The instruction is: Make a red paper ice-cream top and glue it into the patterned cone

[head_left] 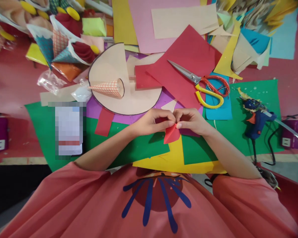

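A small red paper piece (172,135), folded or curled, hangs between my two hands close to the table's front edge. My left hand (161,121) pinches its top from the left with thumb and fingertips. From the right, my right hand (188,121) pinches the same top, its fingertips touching those of my left hand. Beneath lie green paper (139,148) and a yellow sheet (176,157). Beyond my hands, a beige paper disc (129,105) with a dark rim carries a checkered cone (108,88) lying on its side.
Scissors (193,77) lie on red paper (186,49). At the right is a blue glue gun (257,124) with a cord. A phone (69,130) lies left. Wrapped paper cones (64,43) fill the back left, and paper scraps (245,49) the back right.
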Demonstrator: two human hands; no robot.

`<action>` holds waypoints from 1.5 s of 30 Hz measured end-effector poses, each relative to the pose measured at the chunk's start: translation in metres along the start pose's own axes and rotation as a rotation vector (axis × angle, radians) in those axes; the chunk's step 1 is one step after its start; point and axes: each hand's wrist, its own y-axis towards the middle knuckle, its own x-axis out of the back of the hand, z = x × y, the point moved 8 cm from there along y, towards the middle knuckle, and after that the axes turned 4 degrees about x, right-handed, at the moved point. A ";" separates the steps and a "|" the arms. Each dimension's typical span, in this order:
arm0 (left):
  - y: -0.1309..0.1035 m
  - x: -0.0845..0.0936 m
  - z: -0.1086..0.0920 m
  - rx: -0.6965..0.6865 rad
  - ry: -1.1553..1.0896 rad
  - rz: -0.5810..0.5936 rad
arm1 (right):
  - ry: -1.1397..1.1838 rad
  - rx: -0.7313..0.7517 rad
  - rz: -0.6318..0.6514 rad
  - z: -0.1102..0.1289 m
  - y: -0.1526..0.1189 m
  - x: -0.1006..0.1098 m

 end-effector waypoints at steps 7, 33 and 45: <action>0.000 0.000 0.002 0.017 -0.036 0.000 | -0.025 0.011 -0.015 0.001 -0.001 0.001; -0.010 0.028 -0.015 -0.346 0.480 -0.484 | -0.404 0.244 -0.288 0.017 -0.007 0.020; -0.007 0.027 -0.002 -0.192 0.501 -0.482 | -0.553 0.336 -0.351 0.025 -0.010 0.020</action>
